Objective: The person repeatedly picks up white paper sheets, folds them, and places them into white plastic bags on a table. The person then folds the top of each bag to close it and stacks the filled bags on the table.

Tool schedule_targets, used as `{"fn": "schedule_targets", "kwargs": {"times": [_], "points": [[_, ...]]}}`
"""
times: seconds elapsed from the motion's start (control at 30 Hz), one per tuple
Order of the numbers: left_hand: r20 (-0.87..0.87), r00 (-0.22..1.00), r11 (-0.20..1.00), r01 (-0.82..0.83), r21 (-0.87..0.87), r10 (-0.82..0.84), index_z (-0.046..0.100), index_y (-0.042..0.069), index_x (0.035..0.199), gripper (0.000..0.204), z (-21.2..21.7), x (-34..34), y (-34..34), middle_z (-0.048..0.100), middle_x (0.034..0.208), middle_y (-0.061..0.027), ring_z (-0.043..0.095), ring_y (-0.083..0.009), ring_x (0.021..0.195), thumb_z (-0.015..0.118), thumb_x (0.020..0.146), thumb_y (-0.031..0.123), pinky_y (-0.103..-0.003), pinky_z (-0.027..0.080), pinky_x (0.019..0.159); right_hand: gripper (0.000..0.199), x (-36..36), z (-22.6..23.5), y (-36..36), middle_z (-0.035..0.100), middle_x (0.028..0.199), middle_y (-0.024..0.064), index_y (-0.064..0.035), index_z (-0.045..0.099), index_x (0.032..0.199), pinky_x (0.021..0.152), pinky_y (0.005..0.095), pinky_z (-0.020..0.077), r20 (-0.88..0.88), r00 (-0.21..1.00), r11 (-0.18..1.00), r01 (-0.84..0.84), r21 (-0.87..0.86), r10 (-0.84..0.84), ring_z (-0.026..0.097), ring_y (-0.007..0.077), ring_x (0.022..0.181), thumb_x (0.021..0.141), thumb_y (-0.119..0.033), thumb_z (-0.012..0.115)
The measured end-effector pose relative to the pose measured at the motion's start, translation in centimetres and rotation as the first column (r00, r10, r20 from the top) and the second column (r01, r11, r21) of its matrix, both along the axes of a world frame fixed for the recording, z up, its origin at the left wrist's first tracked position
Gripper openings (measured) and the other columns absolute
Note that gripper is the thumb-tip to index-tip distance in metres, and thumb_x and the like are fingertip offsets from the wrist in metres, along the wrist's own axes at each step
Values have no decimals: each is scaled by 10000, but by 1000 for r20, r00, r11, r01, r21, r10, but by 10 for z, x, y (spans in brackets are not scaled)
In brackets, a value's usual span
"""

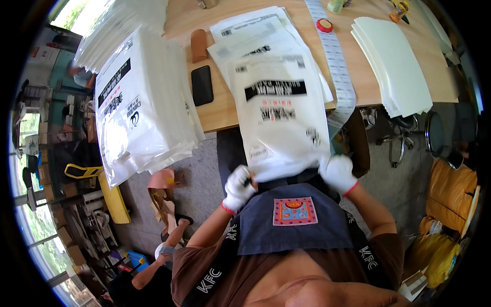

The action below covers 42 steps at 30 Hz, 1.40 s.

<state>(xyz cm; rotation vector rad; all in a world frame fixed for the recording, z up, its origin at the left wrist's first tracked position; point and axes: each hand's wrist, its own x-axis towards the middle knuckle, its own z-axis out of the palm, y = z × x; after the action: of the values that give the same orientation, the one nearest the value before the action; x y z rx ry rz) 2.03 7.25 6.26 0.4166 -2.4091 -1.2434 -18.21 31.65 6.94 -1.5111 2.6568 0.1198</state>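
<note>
Left hand [239,188] and right hand [337,173], in white gloves, each pinch a glossy plastic bag [280,120]. It drapes off a wooden surface [225,110].

White gloves with red cuffs cover each hand; the mailer bag [280,117] between them is white with black print.

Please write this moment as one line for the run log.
left hand: grips white bag bottom corner | right hand: grips other corner | bag: hangs over wooden table edge | nearby: black phone
</note>
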Motion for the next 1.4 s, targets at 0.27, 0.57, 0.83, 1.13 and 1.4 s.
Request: {"fn": "schedule_targets", "kwargs": {"times": [0.27,0.57,0.83,1.13,1.4], "points": [[167,983,979,42,197,-76,493,64,719,176,-52,24,-5,551,719,-48,548,-127,575,622,733,-55,-242,445,546,218,-36,-28,37,607,634,166,-100,597,767,549,493,464,316,883,919,386,-74,-346,609,358,591,812,-289,498],[140,953,884,188,428,-270,523,49,886,228,-26,-140,44,575,717,-39,557,-114,589,704,791,150,-276,462,538,350,-133,-204,57,637,996,43,-1,581,1110,791,236,441,893,301,362,916,-173,-334,571,128,967,772,-14,496],[350,691,113,-364,924,-633,534,88,1167,393,-23,-238,89,551,734,-11,371,-84,483,629,877,335,-233,322,417,247,-84,-42,69,582,778,0,-22,591,968,788,248,457,870,493,315,826,-467,-3,567,112,775,743,81,598],[291,830,303,-157,940,-475,556,10,995,207,-14,-259,118,471,640,1,364,-70,445,596,856,158,-229,286,395,186,-86,17,55,618,965,69,-79,628,706,924,456,438,-18,971,637,142,-758,-238,569,294,1004,577,-109,759],[180,904,826,254,504,-388,514,16,1083,247,-3,-186,47,601,1059,-113,606,-161,840,530,837,32,-279,486,752,74,-82,32,43,618,1055,96,3,628,818,772,261,462,804,594,219,783,-582,9,577,165,942,753,27,654]]}}
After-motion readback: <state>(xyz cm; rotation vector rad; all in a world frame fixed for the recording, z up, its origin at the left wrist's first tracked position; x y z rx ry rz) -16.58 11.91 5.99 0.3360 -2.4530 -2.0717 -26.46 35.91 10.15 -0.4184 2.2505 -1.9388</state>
